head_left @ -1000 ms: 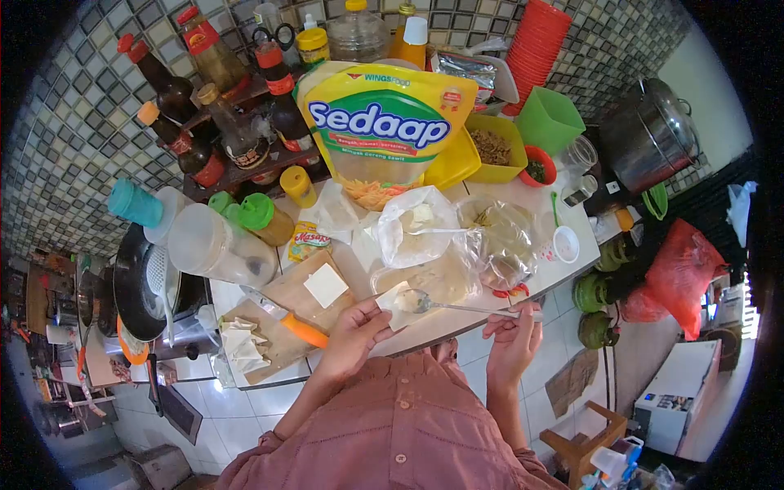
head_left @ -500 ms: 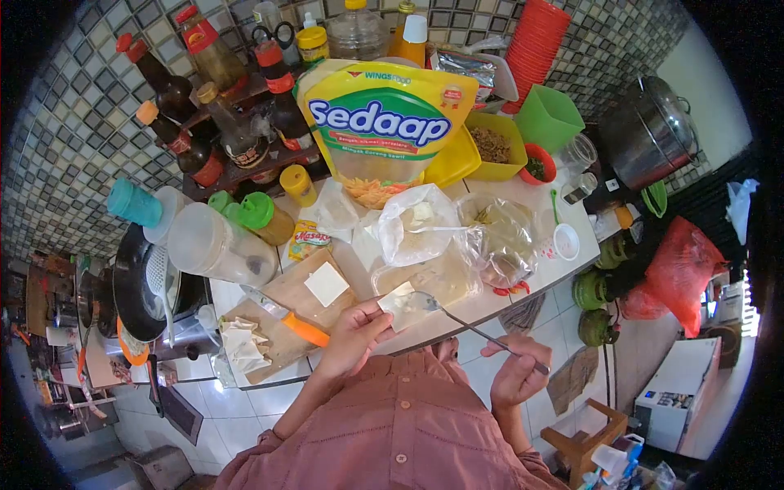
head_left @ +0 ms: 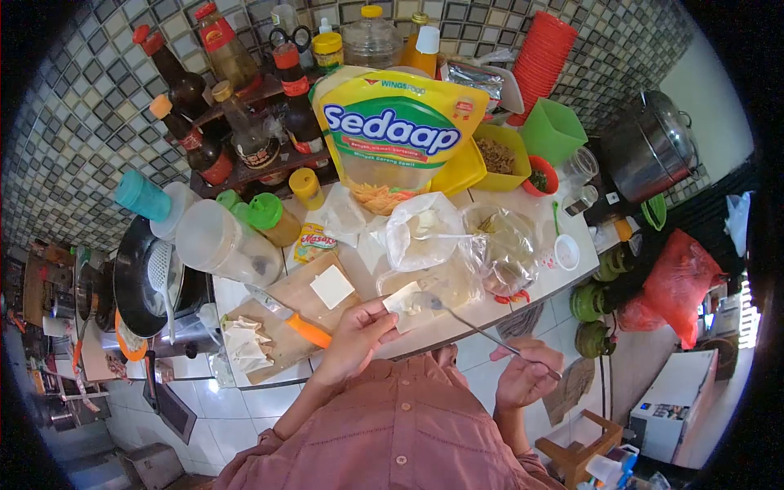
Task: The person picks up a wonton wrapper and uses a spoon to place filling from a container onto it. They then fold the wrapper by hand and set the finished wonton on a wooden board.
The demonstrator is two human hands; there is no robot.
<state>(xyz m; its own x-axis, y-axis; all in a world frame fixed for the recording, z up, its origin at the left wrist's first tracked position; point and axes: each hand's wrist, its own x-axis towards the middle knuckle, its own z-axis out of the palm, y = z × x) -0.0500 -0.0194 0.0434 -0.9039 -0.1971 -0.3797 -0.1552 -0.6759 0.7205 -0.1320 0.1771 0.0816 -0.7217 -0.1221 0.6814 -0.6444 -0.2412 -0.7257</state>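
My left hand (head_left: 359,336) pinches the edge of a thin, pale square wrapper (head_left: 398,304) above the counter's front edge. On this wrapper lies a small dab of whitish filling, partly hidden by the spoon. Between its fingers, my right hand (head_left: 527,373) grips the long handle of a metal spoon (head_left: 483,331), whose bowl is over the wrapper's right part. Just behind are a clear shallow container (head_left: 457,278) and an open plastic bag (head_left: 416,255) with pale contents. A stack of square wrappers (head_left: 331,286) and an orange-handled knife (head_left: 309,330) rest on a wooden board (head_left: 286,294); folded wrapper pieces (head_left: 247,343) sit at its left end.
A large Sedaap pouch (head_left: 392,135) stands at the back, beside sauce bottles (head_left: 214,155) on a rack. A clear bag (head_left: 500,245) and a small white cup (head_left: 566,251) are to the right. A wok (head_left: 135,282) sits on the stove at left.
The view has shifted slightly. The spoon's bowl has moved a little to the right on the wrapper. My left hand still holds the wrapper in much the same place.
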